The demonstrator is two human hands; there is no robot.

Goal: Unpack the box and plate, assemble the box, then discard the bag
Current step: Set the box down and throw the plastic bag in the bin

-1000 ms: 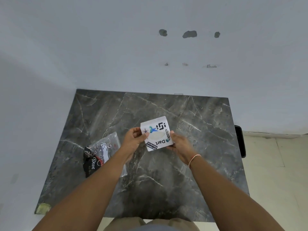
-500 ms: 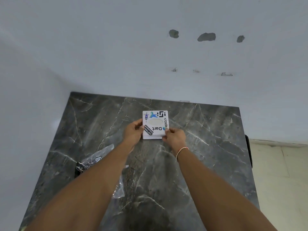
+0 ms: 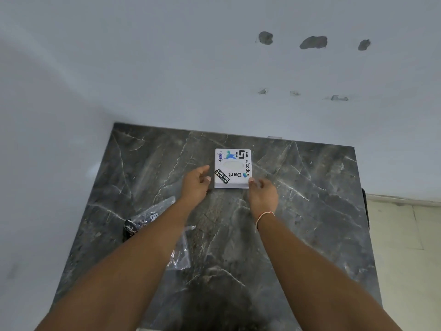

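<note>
box x1 flat on table | bag x1 | hands x2: L, R loose

box: white, coloured stickers | table: dark grey marble, white veins

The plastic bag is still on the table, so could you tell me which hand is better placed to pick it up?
The left. The bag lies under the left forearm, on that side of the table. The left hand is open and empty beside the white box; the right hand would have to cross over.
</note>
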